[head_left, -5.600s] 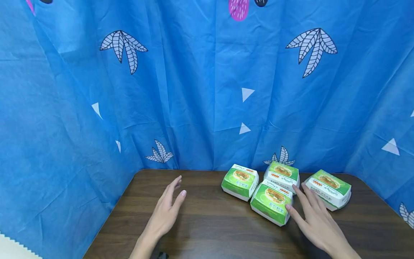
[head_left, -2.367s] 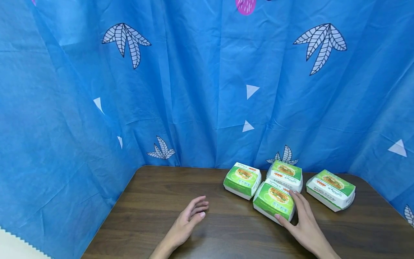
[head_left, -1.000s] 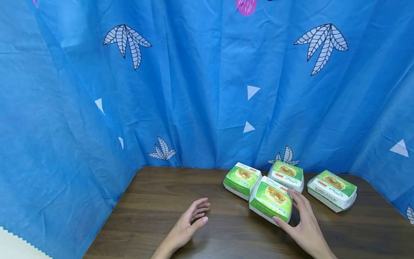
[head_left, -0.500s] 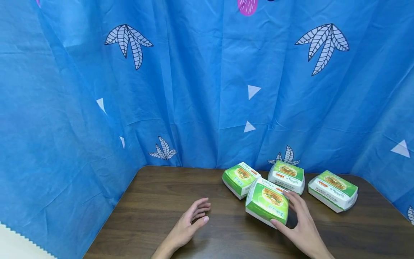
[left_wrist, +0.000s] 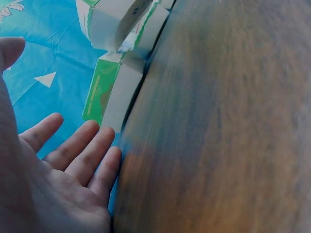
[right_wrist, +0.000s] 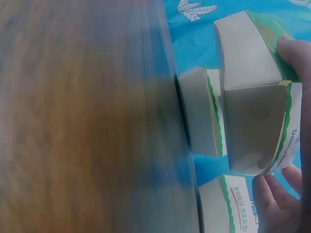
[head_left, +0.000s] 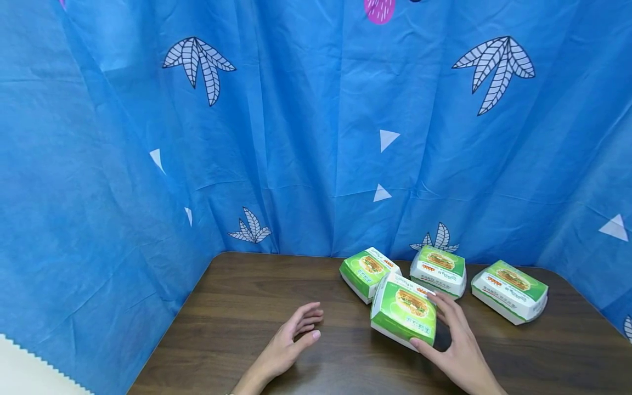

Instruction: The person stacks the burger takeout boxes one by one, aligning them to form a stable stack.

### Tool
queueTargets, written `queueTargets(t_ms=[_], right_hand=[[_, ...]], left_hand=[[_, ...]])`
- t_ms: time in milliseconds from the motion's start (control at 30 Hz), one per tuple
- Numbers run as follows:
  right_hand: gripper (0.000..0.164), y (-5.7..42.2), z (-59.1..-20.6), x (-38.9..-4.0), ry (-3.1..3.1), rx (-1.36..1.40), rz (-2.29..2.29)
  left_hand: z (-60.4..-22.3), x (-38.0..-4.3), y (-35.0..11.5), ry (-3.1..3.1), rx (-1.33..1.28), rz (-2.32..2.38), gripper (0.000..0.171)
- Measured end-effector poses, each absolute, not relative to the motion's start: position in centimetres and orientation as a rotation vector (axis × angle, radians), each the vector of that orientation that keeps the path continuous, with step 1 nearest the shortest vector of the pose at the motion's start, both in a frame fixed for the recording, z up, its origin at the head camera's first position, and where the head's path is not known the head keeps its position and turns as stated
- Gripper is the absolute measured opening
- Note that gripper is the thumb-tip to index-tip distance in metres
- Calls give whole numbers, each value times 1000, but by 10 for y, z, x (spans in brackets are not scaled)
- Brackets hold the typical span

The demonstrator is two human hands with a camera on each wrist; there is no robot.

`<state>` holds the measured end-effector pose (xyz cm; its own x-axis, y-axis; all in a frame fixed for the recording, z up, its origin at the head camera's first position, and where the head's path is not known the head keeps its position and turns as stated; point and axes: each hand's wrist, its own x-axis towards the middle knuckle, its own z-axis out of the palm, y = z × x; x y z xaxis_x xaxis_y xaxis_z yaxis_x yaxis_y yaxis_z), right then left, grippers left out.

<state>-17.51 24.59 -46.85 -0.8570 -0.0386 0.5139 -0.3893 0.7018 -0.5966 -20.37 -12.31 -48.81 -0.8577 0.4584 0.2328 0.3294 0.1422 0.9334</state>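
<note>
My right hand (head_left: pixel 456 343) grips a green-and-white burger box (head_left: pixel 405 307), thumb on the near side and fingers on the far side. In the right wrist view that held box (right_wrist: pixel 255 124) sits raised off the table, with the fingertips at its lower corner. Its front left edge overlaps a second burger box (head_left: pixel 362 269) in the head view. To the left, my left hand (head_left: pixel 286 343) hovers over the table with fingers loosely bent and nothing in it. The left wrist view shows its palm (left_wrist: pixel 63 194) turned up beside the boxes.
Two more burger boxes stand on the dark wooden table (head_left: pixel 237 307): one at the back edge (head_left: pixel 439 269) and one farther right (head_left: pixel 508 291). A blue patterned curtain (head_left: pixel 296 137) hangs behind and along both sides.
My right hand has closed round the front box, lifted it and drawn it left, away from the back box. The left-hand box has turned slightly. Earlier, my left hand moved right and nearer; now it stays still.
</note>
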Motion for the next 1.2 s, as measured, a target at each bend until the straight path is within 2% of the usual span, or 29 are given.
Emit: queueTargets(t_ms=[1200], right_hand=[[97,230,-475,-172,-2423,474,1061]], left_hand=[[-488,-204,-123,2308,789,1787,55]])
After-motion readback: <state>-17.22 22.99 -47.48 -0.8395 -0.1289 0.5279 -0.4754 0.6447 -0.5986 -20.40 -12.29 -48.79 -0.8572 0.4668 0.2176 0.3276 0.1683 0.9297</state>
